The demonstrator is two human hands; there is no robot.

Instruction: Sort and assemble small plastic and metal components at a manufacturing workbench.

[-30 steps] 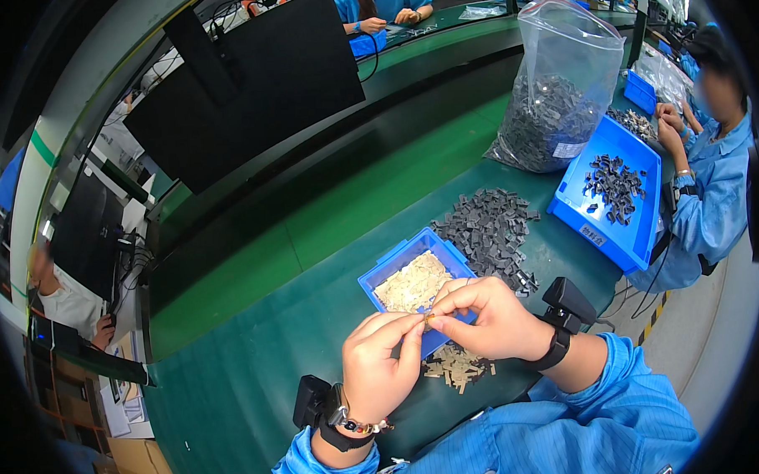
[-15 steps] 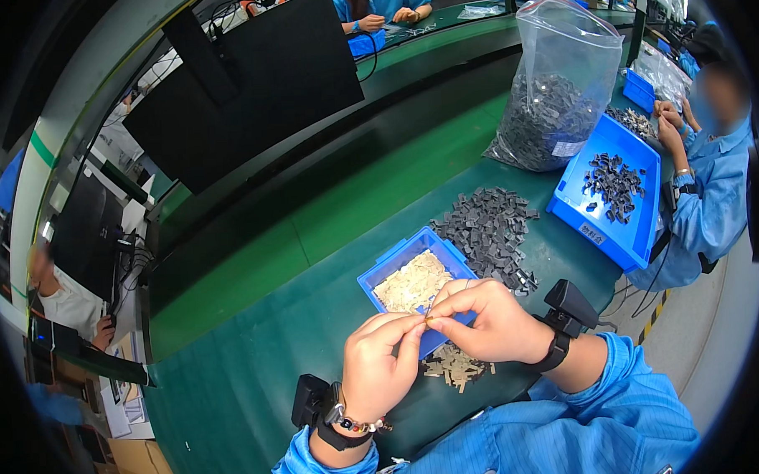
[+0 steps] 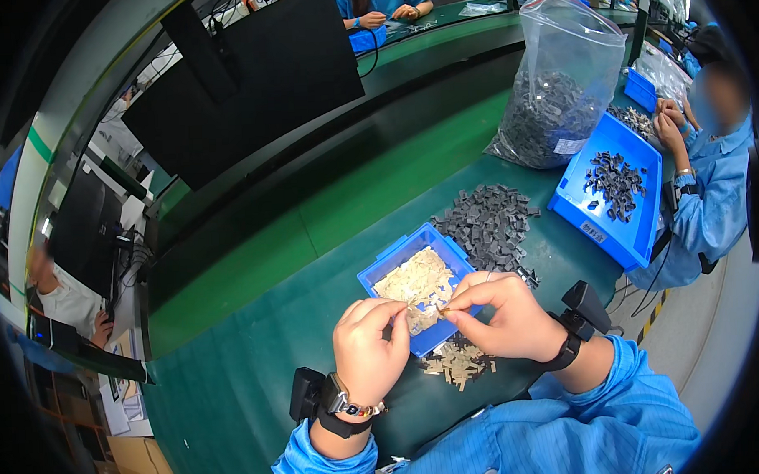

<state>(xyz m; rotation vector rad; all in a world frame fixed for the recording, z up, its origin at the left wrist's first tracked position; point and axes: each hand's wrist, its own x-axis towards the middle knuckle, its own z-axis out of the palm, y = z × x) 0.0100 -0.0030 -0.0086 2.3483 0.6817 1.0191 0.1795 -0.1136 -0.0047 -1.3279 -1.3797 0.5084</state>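
Both hands are over a small blue bin (image 3: 425,344) filled with pale cream flat pieces (image 3: 414,276). My left hand (image 3: 371,342) pinches at the bin's near left side; what lies between its fingertips, perhaps a pale scrap, is too small to name. At the near right side, my right hand (image 3: 508,318) grips a small brownish-dark piece (image 3: 443,312) between thumb and forefinger. A gap separates the two hands. Beyond the bin, a heap of small dark grey pieces (image 3: 488,229) lies on the table. Nearer me is a pile of small tan-and-black pieces (image 3: 459,364).
A large clear bag (image 3: 551,114) of dark pieces stands at the back right, beside a bigger blue tray (image 3: 601,229) with more dark pieces. A co-worker (image 3: 703,167) sits at the right. A black monitor (image 3: 249,83) rises over the green table (image 3: 250,358).
My hands were together at the fingertips over the bin's near edge; now they have drawn apart, the left one moving left. The brownish piece shows in my right fingers.
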